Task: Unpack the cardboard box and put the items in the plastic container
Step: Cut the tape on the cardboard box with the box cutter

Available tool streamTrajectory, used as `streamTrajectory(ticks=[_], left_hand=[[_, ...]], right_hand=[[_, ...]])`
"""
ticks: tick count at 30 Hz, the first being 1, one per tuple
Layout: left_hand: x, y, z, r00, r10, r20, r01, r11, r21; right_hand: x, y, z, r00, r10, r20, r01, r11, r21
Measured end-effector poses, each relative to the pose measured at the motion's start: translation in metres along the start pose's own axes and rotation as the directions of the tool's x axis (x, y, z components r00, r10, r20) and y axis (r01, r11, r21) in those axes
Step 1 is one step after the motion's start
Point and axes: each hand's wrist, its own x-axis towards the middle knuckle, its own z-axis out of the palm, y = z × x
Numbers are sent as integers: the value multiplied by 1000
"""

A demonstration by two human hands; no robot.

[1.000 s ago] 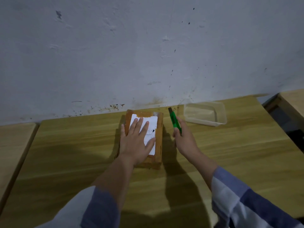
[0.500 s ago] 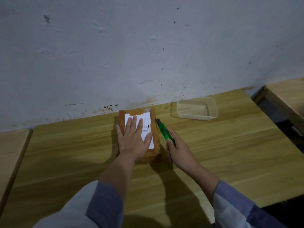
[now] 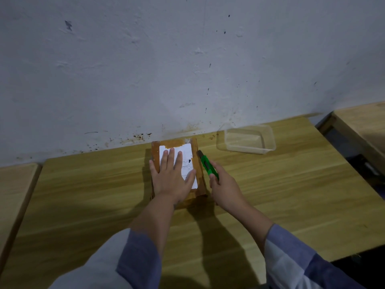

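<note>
The right hand (image 3: 226, 187) has drawn the green knife (image 3: 208, 165) back along the box (image 3: 199, 163)'s right edge. The left hand (image 3: 171, 178) presses flat on top, near the table (image 3: 291, 184)'s far edge. Still cutting tape; flaps come next. The container (image 3: 246, 140) waits at the far right.

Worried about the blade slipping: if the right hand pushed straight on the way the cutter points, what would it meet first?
Probably the cardboard box: the right hand aims the green cutter up-left, tip at the box's right edge. Depth is unclear; missing it, the wall comes next.
</note>
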Motion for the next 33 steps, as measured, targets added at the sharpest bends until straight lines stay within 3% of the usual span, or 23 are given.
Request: streamTrajectory(ticks=[9, 33], left_hand=[[0, -1, 1, 1000, 2, -1, -2, 1000, 2], [1, 0, 3, 1000, -7, -18, 7, 1000, 11]], right_hand=[[2, -14, 1, 997, 24, -68, -27, 999, -46], [-7, -32, -9, 994, 75, 79, -48, 954, -296]])
